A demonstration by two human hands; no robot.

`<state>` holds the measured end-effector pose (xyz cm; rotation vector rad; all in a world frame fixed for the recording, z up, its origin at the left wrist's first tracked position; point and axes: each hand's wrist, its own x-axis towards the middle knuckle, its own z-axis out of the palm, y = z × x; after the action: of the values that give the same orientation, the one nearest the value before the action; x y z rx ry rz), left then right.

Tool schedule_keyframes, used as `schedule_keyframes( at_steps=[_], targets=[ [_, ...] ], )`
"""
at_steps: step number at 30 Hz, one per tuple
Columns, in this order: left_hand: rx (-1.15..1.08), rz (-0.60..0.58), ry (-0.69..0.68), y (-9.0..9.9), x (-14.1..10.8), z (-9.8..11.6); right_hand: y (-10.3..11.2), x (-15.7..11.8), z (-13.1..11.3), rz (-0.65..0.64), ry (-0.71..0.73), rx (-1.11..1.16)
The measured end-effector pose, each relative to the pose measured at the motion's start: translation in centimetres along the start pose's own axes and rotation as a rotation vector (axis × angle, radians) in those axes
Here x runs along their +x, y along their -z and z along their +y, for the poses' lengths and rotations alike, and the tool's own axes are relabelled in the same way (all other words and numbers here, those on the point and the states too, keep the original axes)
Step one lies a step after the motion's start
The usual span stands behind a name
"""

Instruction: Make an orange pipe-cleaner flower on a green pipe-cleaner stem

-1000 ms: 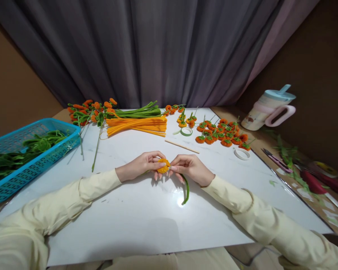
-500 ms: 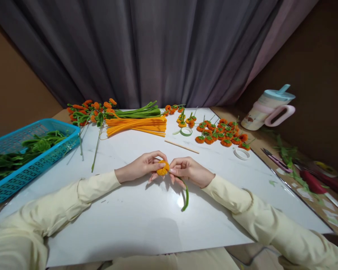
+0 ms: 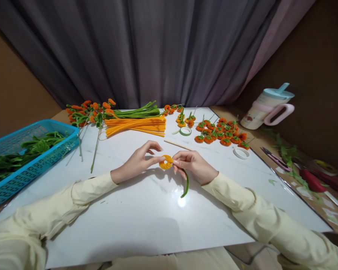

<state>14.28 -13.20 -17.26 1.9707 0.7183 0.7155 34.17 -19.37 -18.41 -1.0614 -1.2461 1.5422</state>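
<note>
While the left hand (image 3: pixel 134 164) sits open, thumb touching the yellow ring (image 3: pixel 167 167), the right hand (image 3: pixel 197 165) pinches it above the worktop (image 3: pixel 135 225); ring's formed, green strip (image 3: pixel 187 183) dangles unwrapped.

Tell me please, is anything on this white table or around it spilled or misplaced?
A green scrap lies stray on the white table, apart from the green litter beyond its right edge; I see no spill.

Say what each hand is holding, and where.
The left hand pinches the yellow ring at its left edge; the right hand pinches its right edge.
</note>
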Motion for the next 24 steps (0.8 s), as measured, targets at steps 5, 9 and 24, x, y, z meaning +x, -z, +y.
schedule_keyframes(
  at_steps=[5, 9, 24],
  targets=[
    [-0.194, -0.215, 0.098, -0.2, 0.0, 0.0, 0.0, -0.2, 0.0, -0.016, 0.049, -0.194],
    [-0.424, -0.234, 0.242, -0.9, -0.2, -0.3, 0.1, -0.3, 0.2, 0.139, 0.393, -0.642],
    [-0.413, -0.075, 0.216, -2.0, -1.2, -0.6, -0.1, -0.4, 1.1, 0.095, 0.812, -1.218]
  ],
)
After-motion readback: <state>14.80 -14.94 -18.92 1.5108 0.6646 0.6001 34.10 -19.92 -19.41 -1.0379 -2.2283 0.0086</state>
